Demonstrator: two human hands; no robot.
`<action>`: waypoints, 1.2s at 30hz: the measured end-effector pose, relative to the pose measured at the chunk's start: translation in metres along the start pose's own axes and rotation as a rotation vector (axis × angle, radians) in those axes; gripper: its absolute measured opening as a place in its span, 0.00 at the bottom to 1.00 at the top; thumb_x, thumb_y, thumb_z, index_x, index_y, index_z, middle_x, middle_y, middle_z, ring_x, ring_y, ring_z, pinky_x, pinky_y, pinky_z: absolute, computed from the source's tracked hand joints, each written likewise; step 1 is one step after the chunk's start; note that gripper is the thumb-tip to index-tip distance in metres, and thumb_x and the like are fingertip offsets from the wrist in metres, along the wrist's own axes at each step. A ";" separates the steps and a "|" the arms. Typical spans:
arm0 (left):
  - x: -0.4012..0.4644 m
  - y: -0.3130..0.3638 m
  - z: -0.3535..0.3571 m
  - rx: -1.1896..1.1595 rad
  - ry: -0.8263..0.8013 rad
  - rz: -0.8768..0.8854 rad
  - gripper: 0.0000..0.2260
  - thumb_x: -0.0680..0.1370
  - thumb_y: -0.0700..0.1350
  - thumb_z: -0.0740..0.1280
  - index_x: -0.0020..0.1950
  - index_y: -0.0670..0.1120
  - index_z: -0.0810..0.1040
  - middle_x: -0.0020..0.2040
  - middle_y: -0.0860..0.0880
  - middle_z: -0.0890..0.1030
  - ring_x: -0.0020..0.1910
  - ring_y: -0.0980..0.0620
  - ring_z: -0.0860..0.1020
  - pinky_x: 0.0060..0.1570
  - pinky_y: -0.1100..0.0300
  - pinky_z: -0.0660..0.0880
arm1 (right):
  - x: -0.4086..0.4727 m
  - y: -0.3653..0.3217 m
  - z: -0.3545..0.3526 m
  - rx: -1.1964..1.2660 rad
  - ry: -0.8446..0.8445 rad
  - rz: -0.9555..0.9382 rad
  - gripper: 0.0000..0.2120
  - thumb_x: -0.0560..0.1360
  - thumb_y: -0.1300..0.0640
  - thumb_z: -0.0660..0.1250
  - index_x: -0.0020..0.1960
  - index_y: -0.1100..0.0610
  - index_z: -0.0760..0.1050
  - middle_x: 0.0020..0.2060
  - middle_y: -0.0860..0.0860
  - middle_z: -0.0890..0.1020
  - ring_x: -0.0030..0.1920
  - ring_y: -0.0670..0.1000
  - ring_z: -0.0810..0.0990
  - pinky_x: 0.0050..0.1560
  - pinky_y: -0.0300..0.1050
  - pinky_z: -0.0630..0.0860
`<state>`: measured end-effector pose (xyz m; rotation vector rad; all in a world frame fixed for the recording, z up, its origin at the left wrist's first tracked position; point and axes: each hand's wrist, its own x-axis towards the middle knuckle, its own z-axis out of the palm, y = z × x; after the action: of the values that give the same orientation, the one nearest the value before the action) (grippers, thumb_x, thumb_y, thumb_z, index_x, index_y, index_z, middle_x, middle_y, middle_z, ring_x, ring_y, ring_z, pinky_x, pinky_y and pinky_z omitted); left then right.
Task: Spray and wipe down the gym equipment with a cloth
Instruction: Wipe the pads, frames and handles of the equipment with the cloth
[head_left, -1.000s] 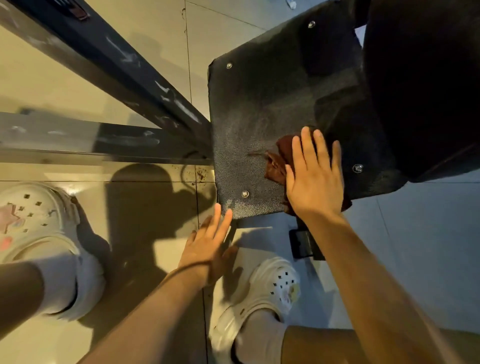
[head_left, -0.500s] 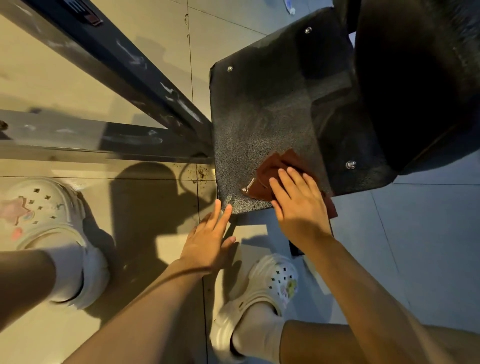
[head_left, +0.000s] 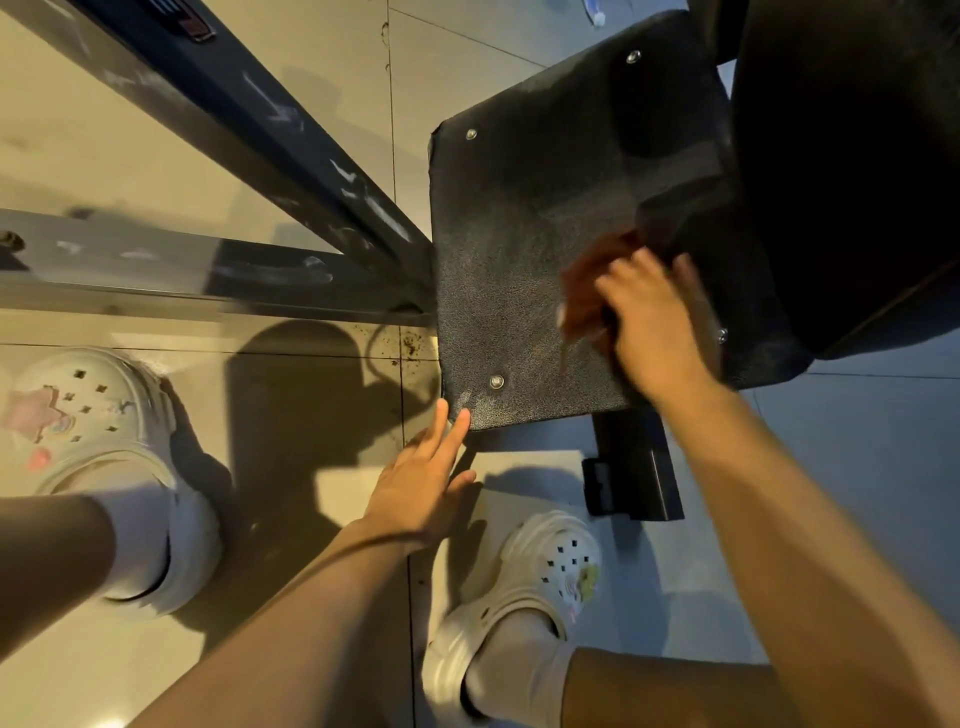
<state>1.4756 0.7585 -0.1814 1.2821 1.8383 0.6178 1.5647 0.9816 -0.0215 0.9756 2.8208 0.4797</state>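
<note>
A black textured footplate (head_left: 519, 234) with metal rivets fills the upper middle of the head view. A reddish-brown cloth (head_left: 587, 291) lies on its right half. My right hand (head_left: 654, 322) presses on the cloth and is blurred with motion, fingers spread over it. My left hand (head_left: 421, 483) reaches out with straight fingers, its fingertips touching the plate's near left corner. No spray bottle is in sight.
Dark metal frame beams (head_left: 291, 135) run diagonally and across (head_left: 208, 275) to the left of the plate. A large black pad (head_left: 841, 156) overhangs the plate's right side. A black bracket (head_left: 634, 478) sits under the near edge. My white clogs (head_left: 98, 447) (head_left: 530, 587) stand on the tiled floor.
My right hand slid the cloth toward the plate's near edge, then back up and right across the plate. My left hand has stayed at the near left corner.
</note>
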 end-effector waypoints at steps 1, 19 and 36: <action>0.000 0.000 0.001 -0.014 0.008 -0.001 0.30 0.83 0.56 0.55 0.79 0.57 0.39 0.72 0.56 0.30 0.75 0.42 0.60 0.71 0.47 0.62 | 0.002 0.008 -0.005 -0.033 -0.014 0.135 0.22 0.76 0.59 0.64 0.69 0.59 0.71 0.70 0.59 0.72 0.74 0.60 0.64 0.74 0.60 0.53; -0.010 -0.004 -0.009 -0.071 0.074 -0.004 0.26 0.77 0.49 0.66 0.74 0.50 0.62 0.70 0.47 0.71 0.68 0.46 0.70 0.65 0.52 0.69 | -0.067 -0.125 0.065 0.215 -0.018 -0.296 0.18 0.72 0.64 0.56 0.51 0.64 0.83 0.50 0.59 0.85 0.54 0.58 0.83 0.59 0.56 0.76; -0.020 -0.011 -0.020 -0.154 0.345 -0.312 0.20 0.81 0.42 0.61 0.73 0.49 0.68 0.75 0.51 0.65 0.69 0.50 0.69 0.65 0.61 0.66 | 0.046 -0.147 0.057 0.079 -0.244 -0.264 0.18 0.81 0.59 0.57 0.70 0.58 0.70 0.73 0.55 0.67 0.76 0.55 0.57 0.76 0.50 0.52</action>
<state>1.4563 0.7368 -0.1722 0.8007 2.1669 0.8264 1.4551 0.9160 -0.1243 0.6100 2.7049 0.2043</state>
